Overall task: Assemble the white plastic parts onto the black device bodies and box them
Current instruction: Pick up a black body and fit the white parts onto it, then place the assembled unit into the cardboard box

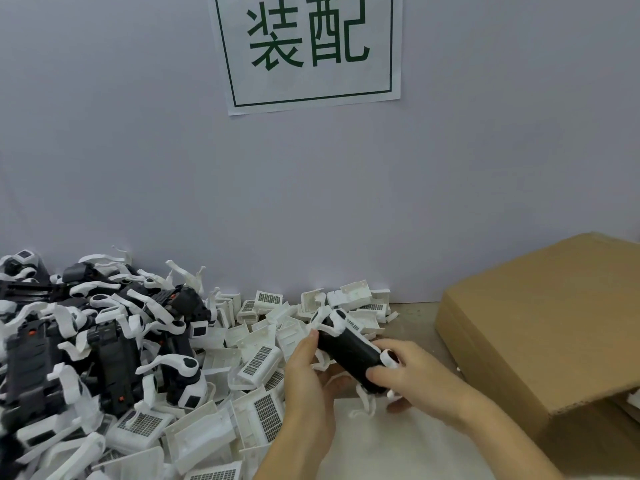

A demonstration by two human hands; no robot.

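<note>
Both my hands hold one black device body (349, 355) with white parts on it, just above the table near the middle of the view. My left hand (308, 382) grips its left end from below and the side. My right hand (408, 375) curls around its right end, where a white ring piece (390, 358) sticks out. A white curved arm (363, 403) hangs beneath the body. To the left lies a pile of black bodies with white arms (104, 341). Loose white grille housings (259, 362) spread in front of and beside it.
A brown cardboard box (540, 327) stands at the right, its flap over the opening. A grey wall panel with a paper sign (308, 50) rises behind the table. White sheet (398, 445) covers the table under my forearms.
</note>
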